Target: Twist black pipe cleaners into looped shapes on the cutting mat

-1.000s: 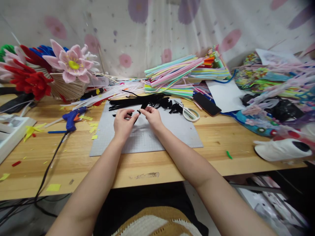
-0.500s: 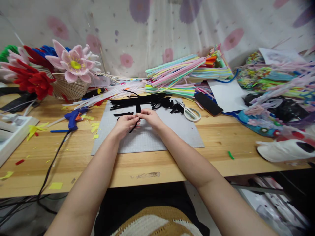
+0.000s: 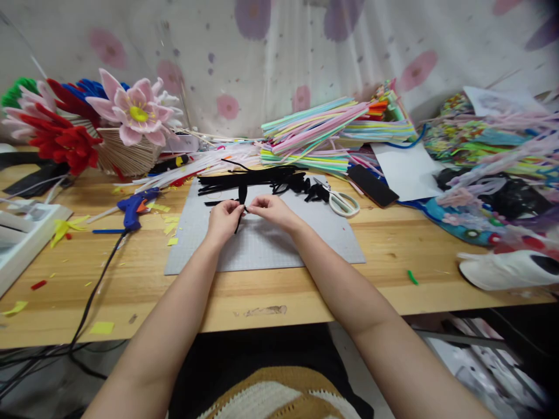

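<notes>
Hands meet over the grey cutting mat [image 3: 262, 244], pinching one black pipe cleaner [image 3: 239, 212] between them.

Left hand [image 3: 223, 221] and right hand [image 3: 273, 210] both close their fingertips on the stem, which runs upright, away from the body, its top seemingly bent over. Beyond lie the black pipe cleaner pile [image 3: 253, 177] and scissors [image 3: 340, 201]. Since a second ago the hands have drawn closer together and the stem has turned from slanted to near upright.
</notes>
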A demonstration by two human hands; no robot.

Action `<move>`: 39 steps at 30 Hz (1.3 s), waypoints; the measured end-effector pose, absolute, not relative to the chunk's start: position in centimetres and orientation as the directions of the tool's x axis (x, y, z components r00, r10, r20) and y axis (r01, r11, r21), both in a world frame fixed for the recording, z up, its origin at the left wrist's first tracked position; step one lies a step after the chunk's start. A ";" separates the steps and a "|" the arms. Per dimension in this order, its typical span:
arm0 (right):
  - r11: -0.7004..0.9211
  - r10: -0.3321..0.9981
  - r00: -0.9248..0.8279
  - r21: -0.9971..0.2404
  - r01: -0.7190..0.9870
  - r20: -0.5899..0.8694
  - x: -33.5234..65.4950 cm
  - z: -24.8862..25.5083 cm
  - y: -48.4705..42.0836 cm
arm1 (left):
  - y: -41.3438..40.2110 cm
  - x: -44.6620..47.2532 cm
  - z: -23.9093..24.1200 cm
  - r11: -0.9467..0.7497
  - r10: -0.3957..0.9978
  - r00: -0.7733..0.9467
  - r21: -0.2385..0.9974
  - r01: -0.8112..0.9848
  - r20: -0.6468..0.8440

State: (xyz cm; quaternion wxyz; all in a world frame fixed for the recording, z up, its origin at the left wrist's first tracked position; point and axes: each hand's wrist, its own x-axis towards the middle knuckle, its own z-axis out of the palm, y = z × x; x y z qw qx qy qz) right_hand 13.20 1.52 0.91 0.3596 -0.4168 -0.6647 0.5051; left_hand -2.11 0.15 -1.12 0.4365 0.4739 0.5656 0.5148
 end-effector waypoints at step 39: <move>-0.026 0.939 -0.342 -0.992 -0.127 0.019 13.0 0.2 1.5 | -1.6 -1.7 2.6 0.631 0.776 0.248 0.712 -0.309 -0.580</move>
